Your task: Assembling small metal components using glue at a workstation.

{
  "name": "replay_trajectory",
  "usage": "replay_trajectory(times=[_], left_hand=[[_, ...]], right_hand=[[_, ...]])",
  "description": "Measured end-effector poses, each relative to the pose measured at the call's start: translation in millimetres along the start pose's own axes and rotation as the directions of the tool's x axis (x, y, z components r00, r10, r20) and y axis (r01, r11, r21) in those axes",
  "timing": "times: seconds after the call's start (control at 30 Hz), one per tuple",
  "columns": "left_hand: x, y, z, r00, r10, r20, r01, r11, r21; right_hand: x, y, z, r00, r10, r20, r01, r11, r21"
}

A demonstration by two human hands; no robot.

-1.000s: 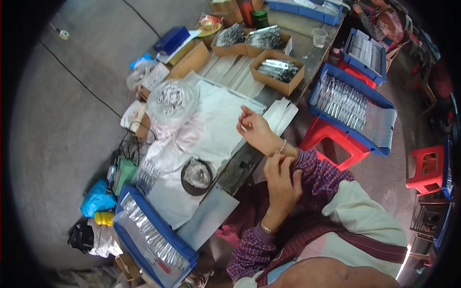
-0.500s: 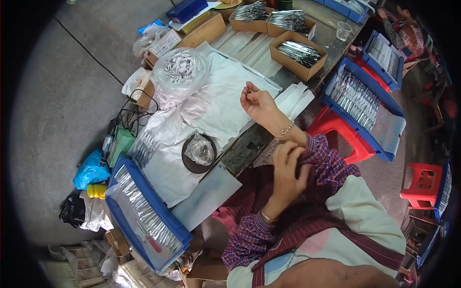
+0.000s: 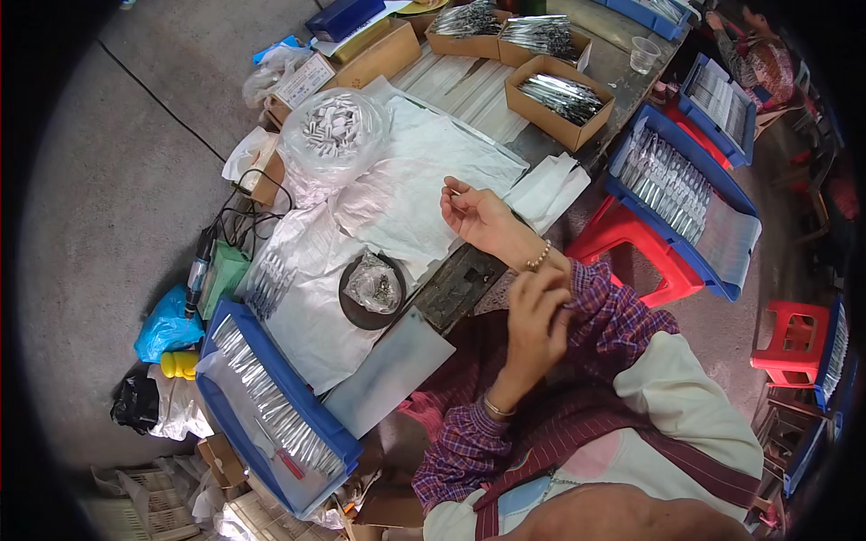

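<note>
My right hand [image 3: 476,215] hovers over the white cloth [image 3: 424,153], palm partly up. Its fingers are loosely curled and apart, with nothing plainly held; a beaded bracelet [image 3: 538,256] circles that wrist. My left hand [image 3: 534,334] is bent in at the right forearm, knuckles up, by the edge of the checked sleeve [image 3: 595,293]. Its fingers are curled together, and the fingertips are partly hidden, so whether they pinch the cuff I cannot tell. Left of my hands, a dark round dish [image 3: 368,317] holds a clear plastic bag [image 3: 373,284] of small parts.
A plastic-lined bowl [image 3: 334,135] of small metal pieces sits on the cloth. Cardboard boxes [image 3: 577,133] of thin metal parts stand at the back. Blue trays of metal pieces lie at lower left [image 3: 316,406] and, on red stools [image 3: 622,243], at right [image 3: 686,203].
My right hand has shifted slightly left and down. The left hand's fingers have drawn closer together against the right forearm.
</note>
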State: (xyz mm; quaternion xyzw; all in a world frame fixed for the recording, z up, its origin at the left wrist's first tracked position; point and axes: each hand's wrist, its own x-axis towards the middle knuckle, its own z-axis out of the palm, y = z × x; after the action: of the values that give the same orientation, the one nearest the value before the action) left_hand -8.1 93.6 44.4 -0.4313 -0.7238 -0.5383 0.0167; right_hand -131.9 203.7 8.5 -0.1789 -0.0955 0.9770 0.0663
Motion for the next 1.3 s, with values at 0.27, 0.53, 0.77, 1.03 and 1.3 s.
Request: replay_trajectory(times=[0.27,0.53,0.77,1.03,1.3], left_hand=[[-24,6,6,0.987,-0.004,0.164,0.05,0.959,-0.279],[-11,10,-1,0.998,0.012,-0.054,-0.017,0.995,-0.098],[-51,7,16,0.921,-0.2,0.336,0.301,0.91,-0.285],[-37,-9,-16,0.985,-0.144,-0.097,0.133,0.986,-0.104],[-45,-5,-22,0.987,-0.086,0.139,0.12,0.959,-0.256]], right_hand=[[-15,3,24,0.991,0.033,0.126,-0.006,0.978,-0.209],[-31,9,31,0.986,0.085,0.144,-0.004,0.875,-0.484],[-40,18,35,0.971,0.108,0.215,0.036,0.818,-0.574],[-75,32,2,0.892,0.033,0.45,0.399,0.408,-0.821],[-113,-21,-6,0.787,0.063,0.614,0.614,0.015,-0.789]])
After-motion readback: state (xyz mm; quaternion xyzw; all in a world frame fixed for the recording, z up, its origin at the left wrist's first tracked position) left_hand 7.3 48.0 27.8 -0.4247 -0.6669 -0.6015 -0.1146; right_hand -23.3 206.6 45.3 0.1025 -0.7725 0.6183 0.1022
